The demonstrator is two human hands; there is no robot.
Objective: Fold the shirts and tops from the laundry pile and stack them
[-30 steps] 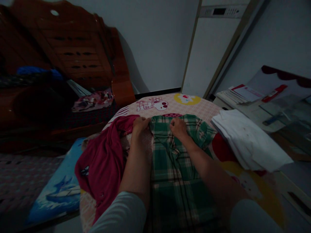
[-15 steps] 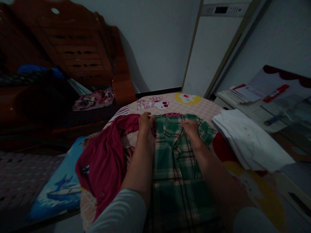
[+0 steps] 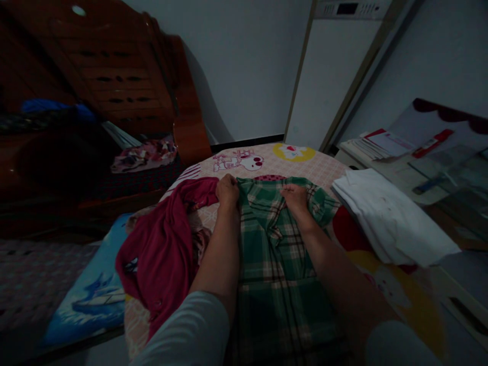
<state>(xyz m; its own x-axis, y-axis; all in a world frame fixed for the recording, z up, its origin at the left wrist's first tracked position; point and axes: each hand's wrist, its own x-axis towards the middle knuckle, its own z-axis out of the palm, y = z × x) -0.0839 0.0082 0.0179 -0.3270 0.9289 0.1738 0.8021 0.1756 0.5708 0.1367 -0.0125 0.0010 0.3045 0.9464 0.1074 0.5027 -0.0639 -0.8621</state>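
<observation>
Left hand grip closed on the left shoulder edge of the green plaid shirt; right hand grip pinched on its collar area, both at the far end of the shirt. Shirt lies flat on the surface, long axis running from the person out to the hands, collar end pointing away. Left of the left grip: crumpled red garment, touching the shirt's side and hanging over the surface's left edge. Beyond both grips: a bare strip of printed cloth up to the far rim. Right of the right grip: folded white cloth stack, near but apart from the shirt, overhanging the right edge. No containers seen.
</observation>
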